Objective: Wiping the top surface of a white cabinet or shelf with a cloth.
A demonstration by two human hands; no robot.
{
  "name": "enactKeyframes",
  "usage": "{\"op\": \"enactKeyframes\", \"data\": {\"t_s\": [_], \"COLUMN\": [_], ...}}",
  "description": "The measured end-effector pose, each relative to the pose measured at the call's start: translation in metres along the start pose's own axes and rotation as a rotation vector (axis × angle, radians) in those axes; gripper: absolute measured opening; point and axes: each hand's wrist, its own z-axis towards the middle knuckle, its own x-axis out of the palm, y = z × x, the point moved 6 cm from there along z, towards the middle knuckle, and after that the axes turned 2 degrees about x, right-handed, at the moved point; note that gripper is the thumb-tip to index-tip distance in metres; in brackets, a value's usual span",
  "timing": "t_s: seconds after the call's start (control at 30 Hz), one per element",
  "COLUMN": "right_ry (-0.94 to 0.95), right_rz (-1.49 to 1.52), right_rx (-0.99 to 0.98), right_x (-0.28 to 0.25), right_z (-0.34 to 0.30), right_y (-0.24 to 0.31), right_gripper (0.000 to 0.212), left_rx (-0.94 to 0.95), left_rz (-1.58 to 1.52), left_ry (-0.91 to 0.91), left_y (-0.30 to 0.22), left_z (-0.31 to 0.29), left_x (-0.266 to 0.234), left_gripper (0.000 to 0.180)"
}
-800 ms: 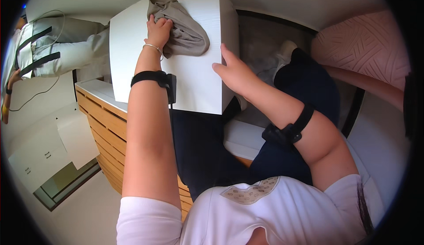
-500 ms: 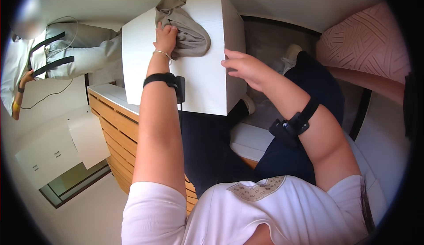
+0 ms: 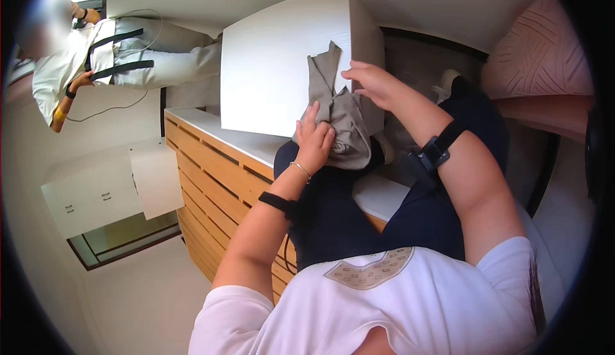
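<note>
A crumpled grey-brown cloth (image 3: pixel 349 115) lies over the near right edge of a white box-shaped table (image 3: pixel 275 67), its lower folds hanging toward my lap. My left hand (image 3: pixel 314 140) is on the cloth's left side, fingers curled on the folds and gripping them. A thin bracelet circles that wrist. To the right of the cloth, my right hand (image 3: pixel 375 86) hovers by the table edge with thumb and fingers apart. Nothing shows in it. The cloth's underside is hidden.
A person (image 3: pixel 83 60) in white stands at the far left with a thin cable. Pink patterned fabric on another person (image 3: pixel 538 54) is at the right. A slatted wooden bench (image 3: pixel 218 188) with a white top runs at my left. My dark-trousered legs are below the table.
My left hand has drawn the cloth from the table's far middle toward me and to the right, over the near edge. My right hand stays near the right edge. The view has shifted.
</note>
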Motion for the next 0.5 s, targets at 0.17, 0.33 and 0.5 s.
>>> {"op": "enactKeyframes", "data": {"t_s": [0.17,0.33,0.5], "right_ry": [0.099,0.118,0.11], "right_rz": [-0.007,0.093,-0.025], "right_rx": [0.054,0.04,0.066], "right_x": [-0.003,-0.014,-0.014], "right_z": [-0.005,-0.007,-0.003], "right_y": [-0.003,-0.004,-0.01], "right_gripper": [0.048,0.043,0.045], "left_rx": [-0.044,-0.119,-0.303], "left_rz": [-0.049,-0.022,-0.043], "left_ry": [-0.019,-0.047,-0.178], "left_y": [0.019,0.05,0.161], "left_z": [0.0,-0.001,-0.021], "left_x": [-0.006,-0.006,-0.02], "left_gripper": [0.012,0.017,0.022]}}
